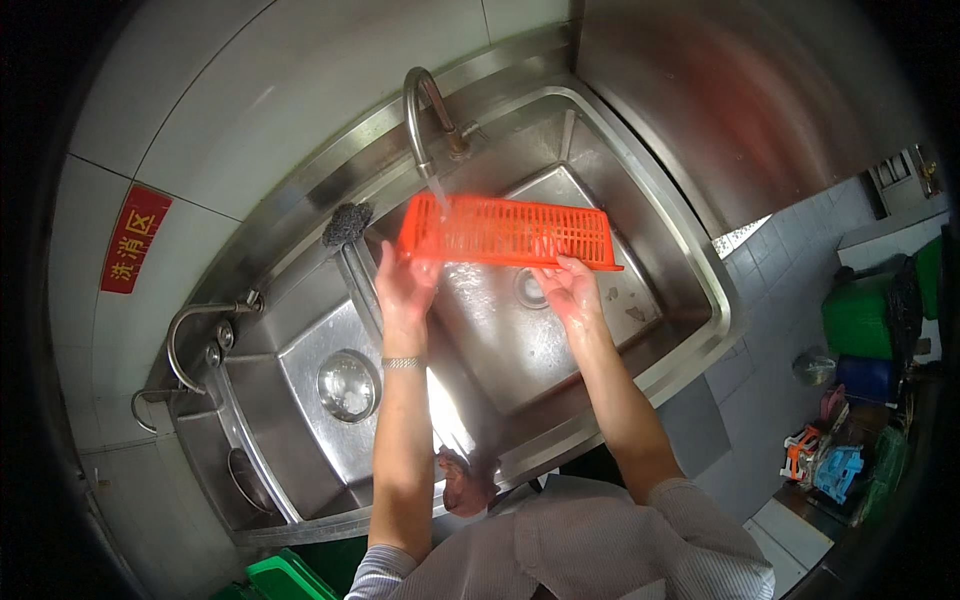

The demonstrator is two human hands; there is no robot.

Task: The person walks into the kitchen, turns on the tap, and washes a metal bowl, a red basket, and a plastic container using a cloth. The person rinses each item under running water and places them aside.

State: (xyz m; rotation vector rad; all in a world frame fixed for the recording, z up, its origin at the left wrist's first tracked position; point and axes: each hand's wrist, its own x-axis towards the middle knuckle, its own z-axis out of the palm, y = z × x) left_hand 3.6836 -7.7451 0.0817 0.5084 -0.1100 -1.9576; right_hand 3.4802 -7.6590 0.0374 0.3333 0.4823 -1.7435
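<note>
An orange slotted plastic basket (517,231) is held tilted above the right basin of a stainless steel sink (491,360). Its left end is gripped by my left hand (407,281), which has a metal band at the wrist. Under the lower rim near the right end, my right hand (571,289) supports it with the fingers on the edge. From the curved faucet (415,112), a stream of water (437,193) falls onto the basket's left part. A drain (532,289) shows in the basin floor below.
A dark scouring pad (349,223) sits on the divider's far end, a reddish-brown cloth (466,484) at its near end. The left basin holds a round metal bowl or strainer (347,386). Another faucet (187,330) arches at left. A steel panel (720,97) borders the right side.
</note>
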